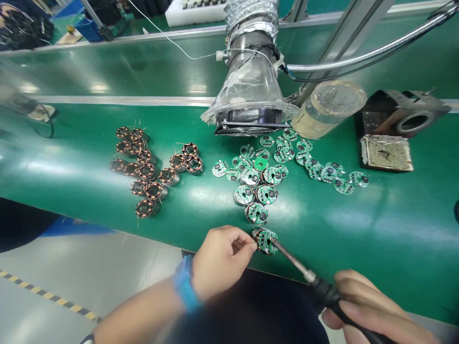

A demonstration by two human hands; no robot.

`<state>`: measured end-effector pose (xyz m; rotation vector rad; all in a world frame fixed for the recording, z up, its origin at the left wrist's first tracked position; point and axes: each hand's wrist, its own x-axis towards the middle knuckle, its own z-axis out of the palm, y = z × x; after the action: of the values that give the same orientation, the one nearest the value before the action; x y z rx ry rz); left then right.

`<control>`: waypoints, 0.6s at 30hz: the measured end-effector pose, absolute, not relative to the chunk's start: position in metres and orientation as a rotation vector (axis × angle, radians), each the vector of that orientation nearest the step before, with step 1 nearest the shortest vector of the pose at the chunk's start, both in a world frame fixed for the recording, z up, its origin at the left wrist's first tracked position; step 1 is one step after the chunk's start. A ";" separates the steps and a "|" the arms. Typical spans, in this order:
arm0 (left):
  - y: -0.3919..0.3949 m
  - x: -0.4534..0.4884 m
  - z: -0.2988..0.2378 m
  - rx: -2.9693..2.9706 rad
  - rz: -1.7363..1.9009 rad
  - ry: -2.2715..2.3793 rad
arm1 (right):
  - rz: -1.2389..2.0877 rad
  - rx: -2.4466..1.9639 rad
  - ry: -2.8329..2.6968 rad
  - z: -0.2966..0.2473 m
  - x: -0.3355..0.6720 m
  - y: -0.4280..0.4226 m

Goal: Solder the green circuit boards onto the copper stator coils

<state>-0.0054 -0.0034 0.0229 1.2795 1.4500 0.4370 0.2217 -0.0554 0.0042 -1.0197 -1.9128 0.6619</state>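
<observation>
Left hand (219,263) is closed in a pinch on the edge of a coil-and-circuit-board unit (266,241); right hand (369,310) grips a soldering iron (296,259), its tip at the board. Risk: if the pinch loosens, the tip could slip and scorch components or bridge joints. At 12 o'clock, loose circuit boards (250,177) lie on a green bench mat (333,224). At 1 o'clock, a clear jar (330,107) has a tan lining, contents unclear; at 2 o'clock, a shallow metal tray (386,153) holds crusted residue.
</observation>
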 end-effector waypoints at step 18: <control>-0.004 0.007 0.010 0.810 0.733 1.409 | 0.412 -1.202 -1.888 -0.022 0.180 -0.028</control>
<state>0.0066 -0.0043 0.0102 0.8105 1.4086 0.7330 0.1801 -0.0284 -0.0218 -1.2023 -1.8877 0.4122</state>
